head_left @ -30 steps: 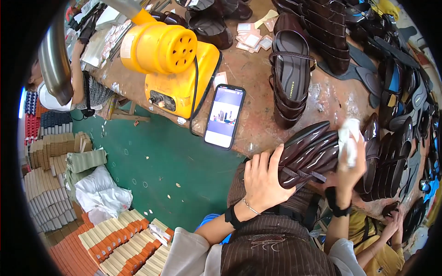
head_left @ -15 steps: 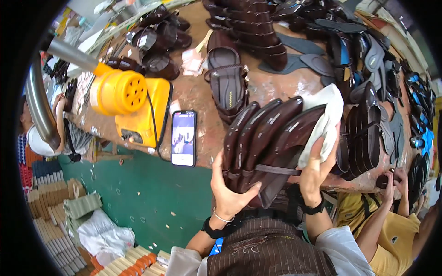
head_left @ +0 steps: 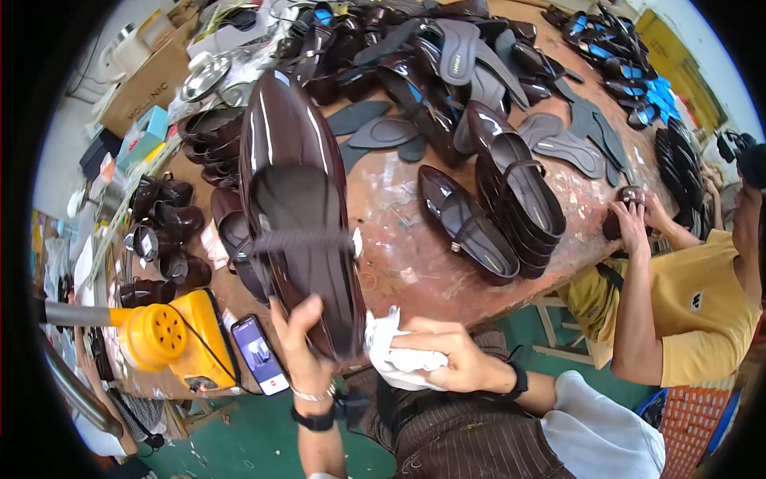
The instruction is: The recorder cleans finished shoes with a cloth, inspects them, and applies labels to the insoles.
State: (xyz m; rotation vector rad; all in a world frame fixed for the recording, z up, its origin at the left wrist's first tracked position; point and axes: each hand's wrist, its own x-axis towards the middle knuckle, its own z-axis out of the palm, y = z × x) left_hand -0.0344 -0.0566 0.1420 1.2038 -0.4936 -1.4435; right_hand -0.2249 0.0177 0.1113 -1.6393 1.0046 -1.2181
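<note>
My left hand [head_left: 307,347] is closed around the heel end of a glossy dark brown strap shoe [head_left: 295,128]. The shoe is held up above the table's near edge, toe pointing away, its open inside and cross strap facing me. Whether other shoes are nested beneath it is hidden. Beside the heel, on its right, my right hand [head_left: 459,355] grips a crumpled white cloth [head_left: 391,351]. On the table to the right lie a single strap shoe [head_left: 467,227] and a stack of matching shoes [head_left: 527,188].
A yellow machine [head_left: 187,335] and a lit phone [head_left: 259,355] sit at the left of the table [head_left: 391,275]. Grey insoles [head_left: 387,132] and many more shoes spread across the far side. At right, a co-worker in a yellow shirt [head_left: 694,299] handles a dark shoe [head_left: 618,215].
The view has swung to the right. The fanned shoes between both hands have turned toe-away, now in my left hand. My right hand has come off them, bringing the white cloth down beside the heel.
</note>
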